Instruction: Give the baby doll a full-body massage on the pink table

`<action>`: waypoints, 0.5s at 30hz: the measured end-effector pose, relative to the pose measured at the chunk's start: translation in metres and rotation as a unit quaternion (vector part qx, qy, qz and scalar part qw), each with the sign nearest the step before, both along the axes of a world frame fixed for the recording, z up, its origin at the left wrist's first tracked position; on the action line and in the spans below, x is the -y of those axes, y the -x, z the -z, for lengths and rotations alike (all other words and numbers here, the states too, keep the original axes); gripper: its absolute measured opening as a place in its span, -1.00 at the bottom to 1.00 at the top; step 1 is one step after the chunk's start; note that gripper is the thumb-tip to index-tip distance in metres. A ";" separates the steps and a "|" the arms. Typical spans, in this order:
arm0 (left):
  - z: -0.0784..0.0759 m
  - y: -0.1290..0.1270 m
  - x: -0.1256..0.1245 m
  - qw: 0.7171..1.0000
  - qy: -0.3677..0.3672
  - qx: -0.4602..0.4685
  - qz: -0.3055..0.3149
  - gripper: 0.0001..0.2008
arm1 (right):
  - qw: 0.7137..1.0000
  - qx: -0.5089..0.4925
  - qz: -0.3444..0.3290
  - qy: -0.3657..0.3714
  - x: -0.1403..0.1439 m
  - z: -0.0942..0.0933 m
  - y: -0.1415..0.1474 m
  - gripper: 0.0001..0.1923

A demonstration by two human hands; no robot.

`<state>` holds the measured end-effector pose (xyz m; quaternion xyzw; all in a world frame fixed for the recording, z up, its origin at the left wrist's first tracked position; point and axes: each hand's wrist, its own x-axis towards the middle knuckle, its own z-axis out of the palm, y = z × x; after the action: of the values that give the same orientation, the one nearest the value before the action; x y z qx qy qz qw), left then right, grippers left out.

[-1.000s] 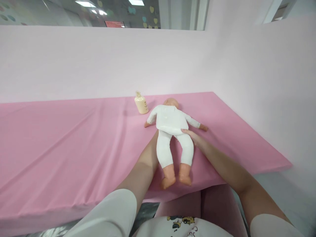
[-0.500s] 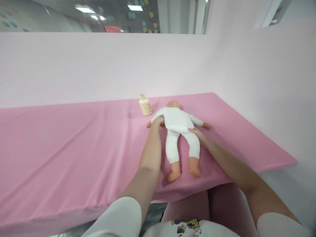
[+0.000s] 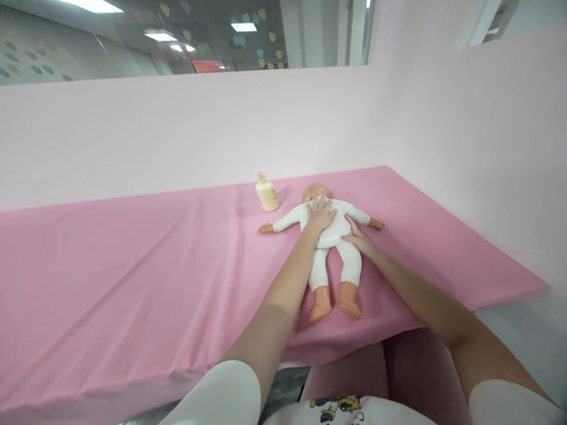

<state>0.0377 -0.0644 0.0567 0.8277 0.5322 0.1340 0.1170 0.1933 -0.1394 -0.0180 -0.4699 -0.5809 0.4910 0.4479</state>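
A baby doll (image 3: pixel 349 265) in a white suit lies on the pink table cover (image 3: pixel 133 277), head toward the wall, bare feet toward me. My left hand (image 3: pixel 319 216) lies flat on the doll's upper torso, fingers spread toward its neck. My right hand (image 3: pixel 357 238) rests against the doll's right side at the waist, fingers touching the white cloth. Neither hand grips anything. A small cream bottle (image 3: pixel 267 193) stands upright just left of the doll's head.
A pale pink wall (image 3: pixel 221 130) runs behind the table and along the right side. The table's front edge is close to my body, with a pink seat (image 3: pixel 354 372) below it. A glass window sits above the wall.
My left hand moved from under the doll's left side up onto its chest. The doll now lies a little farther from me, its left arm stretched out flat. My right hand stays at the waist.
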 end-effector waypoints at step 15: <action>-0.054 0.097 -0.096 0.952 -0.210 -0.092 -0.202 -0.29 | 0.974 0.165 0.073 -0.138 -0.002 -0.003 -0.008 -0.27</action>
<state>-0.0592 0.0320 0.1105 0.7174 0.6568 0.1869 -0.1379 0.2008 -0.1376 -0.0148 -0.5191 -0.6732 0.2878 0.4411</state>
